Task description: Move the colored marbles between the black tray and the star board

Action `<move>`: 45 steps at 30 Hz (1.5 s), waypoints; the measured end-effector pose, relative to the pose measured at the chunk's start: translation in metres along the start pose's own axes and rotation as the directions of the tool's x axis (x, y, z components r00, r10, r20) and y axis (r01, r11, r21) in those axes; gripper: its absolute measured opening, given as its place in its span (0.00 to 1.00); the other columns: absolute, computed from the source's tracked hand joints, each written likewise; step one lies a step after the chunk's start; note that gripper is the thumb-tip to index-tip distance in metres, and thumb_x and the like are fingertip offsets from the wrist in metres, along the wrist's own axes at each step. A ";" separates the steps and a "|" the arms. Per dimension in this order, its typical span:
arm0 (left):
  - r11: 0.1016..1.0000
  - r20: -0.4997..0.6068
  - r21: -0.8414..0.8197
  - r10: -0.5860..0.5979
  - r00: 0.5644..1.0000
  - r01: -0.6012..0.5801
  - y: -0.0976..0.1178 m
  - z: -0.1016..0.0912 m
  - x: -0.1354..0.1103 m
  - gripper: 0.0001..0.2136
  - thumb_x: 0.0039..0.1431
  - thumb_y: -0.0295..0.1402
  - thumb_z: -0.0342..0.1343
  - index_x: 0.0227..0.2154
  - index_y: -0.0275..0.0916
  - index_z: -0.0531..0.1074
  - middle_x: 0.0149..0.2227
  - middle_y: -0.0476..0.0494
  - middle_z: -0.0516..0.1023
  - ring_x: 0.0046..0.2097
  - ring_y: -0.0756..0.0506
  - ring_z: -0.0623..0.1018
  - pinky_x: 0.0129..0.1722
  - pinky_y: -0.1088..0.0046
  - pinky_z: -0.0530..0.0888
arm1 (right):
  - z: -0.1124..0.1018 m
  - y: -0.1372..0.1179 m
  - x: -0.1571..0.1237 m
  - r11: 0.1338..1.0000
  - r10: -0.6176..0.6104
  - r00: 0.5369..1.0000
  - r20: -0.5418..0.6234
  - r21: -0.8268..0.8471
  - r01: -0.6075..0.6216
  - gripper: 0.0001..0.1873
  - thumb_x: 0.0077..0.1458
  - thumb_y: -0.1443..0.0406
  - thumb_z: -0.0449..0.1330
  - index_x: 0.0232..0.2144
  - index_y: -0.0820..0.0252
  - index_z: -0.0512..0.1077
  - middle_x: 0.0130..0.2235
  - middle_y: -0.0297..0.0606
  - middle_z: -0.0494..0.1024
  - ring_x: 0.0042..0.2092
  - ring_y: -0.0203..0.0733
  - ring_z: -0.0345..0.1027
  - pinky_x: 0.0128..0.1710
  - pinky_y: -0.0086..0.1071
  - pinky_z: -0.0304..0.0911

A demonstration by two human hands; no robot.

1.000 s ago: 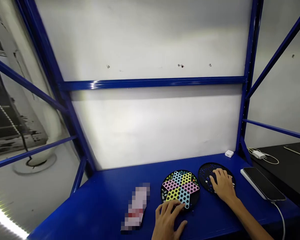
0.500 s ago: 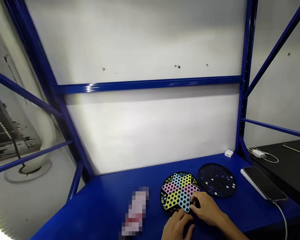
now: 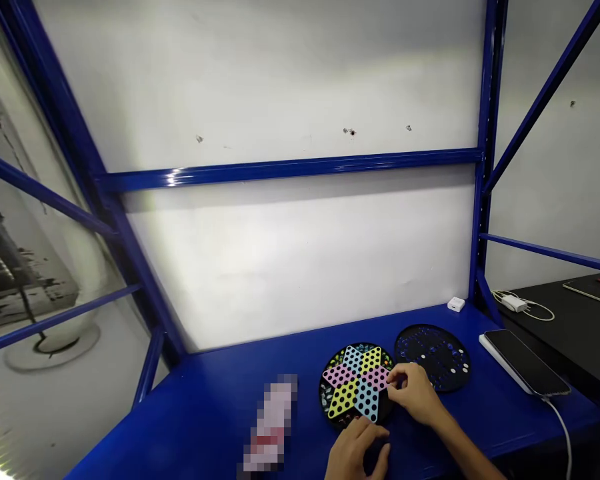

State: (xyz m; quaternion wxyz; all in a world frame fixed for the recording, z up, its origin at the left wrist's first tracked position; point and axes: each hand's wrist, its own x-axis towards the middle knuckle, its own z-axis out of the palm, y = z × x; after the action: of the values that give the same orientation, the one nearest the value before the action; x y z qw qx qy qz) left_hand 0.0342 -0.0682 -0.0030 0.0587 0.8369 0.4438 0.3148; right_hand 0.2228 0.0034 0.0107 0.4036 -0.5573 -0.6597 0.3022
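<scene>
A round black Chinese checkers board with a blue, yellow and pink star of holes lies on the blue table. Several small coloured pieces fill the pockets around its star. My right hand is at the board's right rim, by a pink point, thumb and forefinger pinched together; anything between them is too small to make out. My left hand rests at the near rim, fingers curved, thumb apart, nothing visible in it. Behind my right hand lies a round black lid with small white and blue spots, its near edge partly covered.
A phone with a white cable lies on a white box at the right. A small white adapter sits at the back corner. To the left lies a blurred pinkish item. Blue metal posts and bars frame the table before a white wall.
My right hand has moved up and slightly right along the board's rim, from the blue point to the pink one. My left hand has barely moved. The view has shifted slightly.
</scene>
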 end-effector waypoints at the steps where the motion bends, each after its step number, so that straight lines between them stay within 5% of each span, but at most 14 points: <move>1: 0.999 -0.006 -0.025 -0.025 1.000 0.024 0.005 -0.001 0.006 0.07 0.58 0.29 0.55 0.37 0.47 0.74 0.35 0.50 0.80 0.37 0.48 0.79 0.37 0.76 0.74 | -0.010 0.006 0.003 1.000 0.008 0.999 -0.037 0.018 -0.007 0.09 0.43 0.66 0.57 0.27 0.60 0.76 0.27 0.34 0.79 0.26 0.36 0.66 0.27 0.27 0.57; 7: 0.978 0.030 -0.113 -0.171 0.985 0.173 0.040 0.024 0.073 0.07 0.58 0.31 0.56 0.38 0.47 0.75 0.38 0.50 0.80 0.41 0.45 0.77 0.44 0.69 0.71 | -0.061 0.061 0.004 0.994 0.054 0.970 -0.236 -0.080 -0.075 0.09 0.45 0.60 0.57 0.27 0.57 0.75 0.26 0.33 0.77 0.24 0.37 0.64 0.27 0.31 0.59; 14: 0.989 0.150 -0.036 -0.139 0.979 0.146 0.047 0.066 0.124 0.10 0.60 0.29 0.52 0.40 0.45 0.76 0.43 0.48 0.81 0.45 0.43 0.75 0.46 0.66 0.69 | -0.062 0.088 -0.004 0.984 -0.089 0.939 -0.334 -0.174 0.031 0.12 0.52 0.58 0.54 0.32 0.56 0.76 0.37 0.40 0.80 0.40 0.46 0.72 0.43 0.36 0.67; 20: 0.970 0.058 0.082 -0.234 0.971 0.229 0.005 0.033 0.111 0.13 0.61 0.35 0.50 0.46 0.43 0.74 0.49 0.44 0.77 0.53 0.41 0.72 0.54 0.61 0.67 | -0.057 0.064 -0.010 0.959 -0.082 0.964 -0.254 -0.285 0.007 0.14 0.58 0.59 0.51 0.36 0.56 0.75 0.44 0.44 0.79 0.48 0.50 0.70 0.50 0.42 0.64; 24: 0.930 0.160 0.223 -0.332 0.930 0.293 -0.024 0.014 0.104 0.25 0.57 0.45 0.53 0.56 0.40 0.67 0.59 0.37 0.70 0.61 0.34 0.67 0.61 0.52 0.61 | -0.042 0.044 -0.017 0.939 -0.083 0.986 -0.145 -0.343 0.029 0.14 0.57 0.60 0.52 0.38 0.55 0.76 0.52 0.44 0.76 0.57 0.53 0.64 0.55 0.45 0.59; 36: 0.968 0.257 0.185 -0.215 0.942 0.170 -0.023 0.010 0.091 0.21 0.57 0.41 0.53 0.53 0.43 0.68 0.59 0.39 0.69 0.60 0.36 0.67 0.60 0.53 0.61 | -0.038 0.040 -0.020 0.925 -0.068 0.993 -0.099 -0.378 0.026 0.13 0.58 0.60 0.51 0.38 0.55 0.75 0.54 0.43 0.75 0.59 0.52 0.62 0.55 0.45 0.58; 40: 0.979 0.282 0.113 -0.197 0.939 0.171 -0.033 -0.007 0.087 0.20 0.57 0.39 0.53 0.53 0.44 0.67 0.57 0.42 0.71 0.58 0.39 0.69 0.60 0.57 0.61 | -0.037 0.040 -0.019 0.928 -0.040 0.995 -0.091 -0.373 0.003 0.13 0.58 0.60 0.52 0.38 0.55 0.75 0.54 0.44 0.75 0.59 0.52 0.62 0.56 0.46 0.57; 45: 0.924 0.186 0.246 -0.343 0.921 0.294 -0.068 -0.038 0.092 0.17 0.62 0.38 0.46 0.52 0.45 0.69 0.54 0.43 0.72 0.55 0.41 0.70 0.55 0.60 0.65 | -0.035 0.042 -0.020 0.937 -0.046 0.993 -0.108 -0.350 0.006 0.13 0.58 0.60 0.52 0.38 0.54 0.75 0.53 0.43 0.75 0.59 0.52 0.63 0.56 0.46 0.57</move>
State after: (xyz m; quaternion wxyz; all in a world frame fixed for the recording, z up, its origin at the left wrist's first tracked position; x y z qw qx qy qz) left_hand 0.0015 0.0372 0.0454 0.0692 0.7849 0.5961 0.1542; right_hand 0.2749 -0.0096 -0.0117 0.3396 -0.6276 -0.6859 0.1426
